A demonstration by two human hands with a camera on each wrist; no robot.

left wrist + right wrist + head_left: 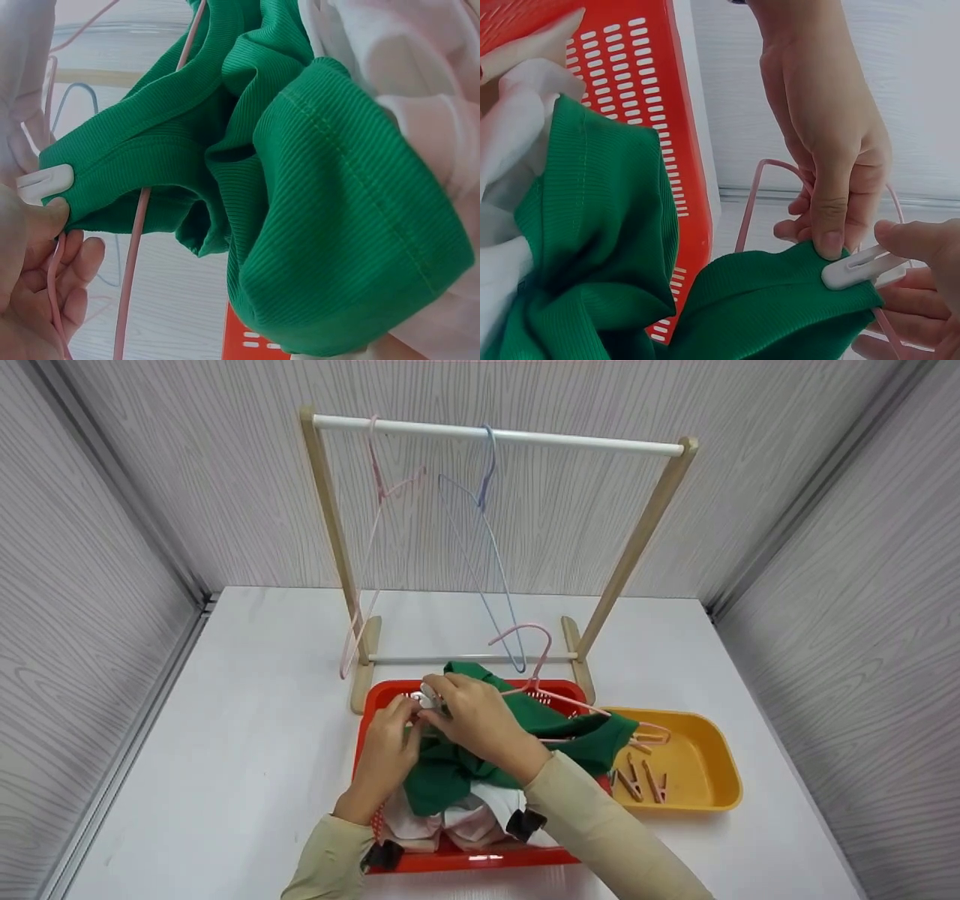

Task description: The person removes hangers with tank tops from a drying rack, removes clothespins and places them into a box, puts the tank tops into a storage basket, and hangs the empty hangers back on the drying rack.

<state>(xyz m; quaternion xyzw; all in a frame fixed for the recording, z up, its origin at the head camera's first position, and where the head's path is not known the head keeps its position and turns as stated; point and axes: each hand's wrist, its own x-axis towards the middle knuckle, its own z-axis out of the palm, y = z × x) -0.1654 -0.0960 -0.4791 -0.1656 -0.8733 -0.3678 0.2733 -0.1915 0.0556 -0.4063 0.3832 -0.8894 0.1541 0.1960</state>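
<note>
A green ribbed garment (551, 720) lies draped with a pink hanger (544, 649) over the red basket (367, 712), the hanger's hook pointing up. Near the basket's far left corner, my left hand (386, 746) pinches the garment's edge, thumb on top in the right wrist view. My right hand (484, 720) pinches the tail of a white clothespin (862, 268), whose jaws lie over that same edge. A pink hanger wire (133, 262) passes through the garment in the left wrist view, and another stretch runs by the fingers there.
White and pale pink clothes (480, 817) fill the basket below the garment. At right stands a yellow tray (694, 757) with several clothespins (652, 784). Behind, a wooden rack (637, 540) carries a pink hanger (371, 555) and a blue hanger (495, 547) on its white bar.
</note>
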